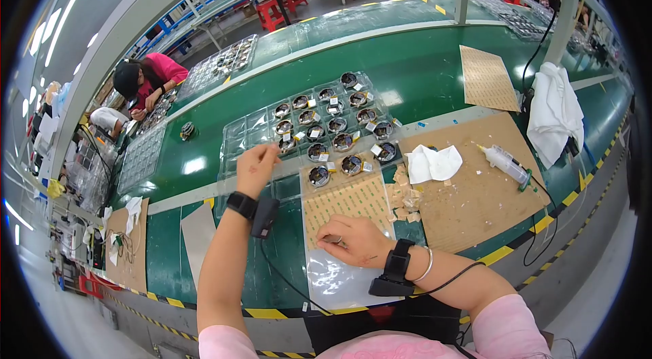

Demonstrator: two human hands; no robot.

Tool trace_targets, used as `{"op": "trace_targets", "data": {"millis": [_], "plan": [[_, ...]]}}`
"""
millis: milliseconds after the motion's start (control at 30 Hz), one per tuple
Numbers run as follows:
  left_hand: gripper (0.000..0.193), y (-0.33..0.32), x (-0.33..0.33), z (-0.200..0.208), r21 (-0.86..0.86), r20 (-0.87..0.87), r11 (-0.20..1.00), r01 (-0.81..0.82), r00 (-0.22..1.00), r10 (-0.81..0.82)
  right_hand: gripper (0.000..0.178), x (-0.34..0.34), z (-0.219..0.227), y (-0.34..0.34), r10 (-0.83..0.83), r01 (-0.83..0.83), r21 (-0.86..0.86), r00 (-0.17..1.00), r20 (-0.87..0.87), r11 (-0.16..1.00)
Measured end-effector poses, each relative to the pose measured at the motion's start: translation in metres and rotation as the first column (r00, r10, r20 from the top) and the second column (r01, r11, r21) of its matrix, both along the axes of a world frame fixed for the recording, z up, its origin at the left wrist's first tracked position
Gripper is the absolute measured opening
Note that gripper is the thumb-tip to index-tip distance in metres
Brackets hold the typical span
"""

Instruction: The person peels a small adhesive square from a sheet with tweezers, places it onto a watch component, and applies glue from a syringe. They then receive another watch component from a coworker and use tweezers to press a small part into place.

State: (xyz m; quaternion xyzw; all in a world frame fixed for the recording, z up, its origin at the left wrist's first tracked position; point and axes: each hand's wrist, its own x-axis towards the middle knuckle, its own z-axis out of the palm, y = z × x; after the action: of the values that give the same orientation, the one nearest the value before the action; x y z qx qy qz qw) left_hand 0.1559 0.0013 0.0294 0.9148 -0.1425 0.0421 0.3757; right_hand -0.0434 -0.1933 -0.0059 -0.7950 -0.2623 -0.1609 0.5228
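My left hand (pixel 256 167) reaches to the left part of a clear plastic tray (pixel 239 140), its fingers closed at the edge of a round electronic part (pixel 286 144). Several similar dark round parts with white tags and small yellow tabs fill the tray's right side, among them one part (pixel 318 176) at the near edge. Closer to me, my right hand (pixel 354 242) is closed in a pinch above a tan sheet with rows of small green marks (pixel 345 204). Something small and silvery shows at its fingers, too unclear to name. Glossy clear film (pixel 339 284) covers the sheet's near end.
On a brown board (pixel 468 216) at the right lie a white cloth (pixel 435 164) and a syringe (pixel 504 163) with a tube. Small tan scraps (pixel 405 199) lie beside the sheet. A white rag (pixel 555 111) hangs by a post. Far left, a co-worker (pixel 146 84) bends over trays.
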Motion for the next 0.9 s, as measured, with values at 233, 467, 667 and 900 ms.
{"op": "trace_targets", "data": {"millis": [233, 467, 667, 900], "plan": [[0.033, -0.018, 0.033, -0.028, 0.494, 0.242, 0.858, -0.141, 0.97, 0.02, 0.01, 0.001, -0.005, 0.0, 0.003, -0.003, 0.013, 1.0, -0.001, 1.0], [0.031, -0.013, 0.052, -0.033, 0.442, 0.192, 0.884, -0.153, 0.979, 0.073, 0.01, -0.002, 0.001, 0.0, 0.017, -0.017, -0.011, 0.998, -0.054, 1.0], [0.022, 0.001, 0.026, -0.025, -0.517, -0.158, 0.852, -0.08, 0.987, -0.004, 0.015, 0.001, -0.007, 0.0, 0.04, -0.035, 0.093, 0.998, -0.055, 0.995], [0.022, -0.003, -0.084, 0.005, -0.892, -0.335, 0.429, -0.143, 0.846, -0.415, 0.011, 0.0, 0.003, -0.011, 0.33, 0.131, 0.627, 0.758, -0.562, 0.768]]}}
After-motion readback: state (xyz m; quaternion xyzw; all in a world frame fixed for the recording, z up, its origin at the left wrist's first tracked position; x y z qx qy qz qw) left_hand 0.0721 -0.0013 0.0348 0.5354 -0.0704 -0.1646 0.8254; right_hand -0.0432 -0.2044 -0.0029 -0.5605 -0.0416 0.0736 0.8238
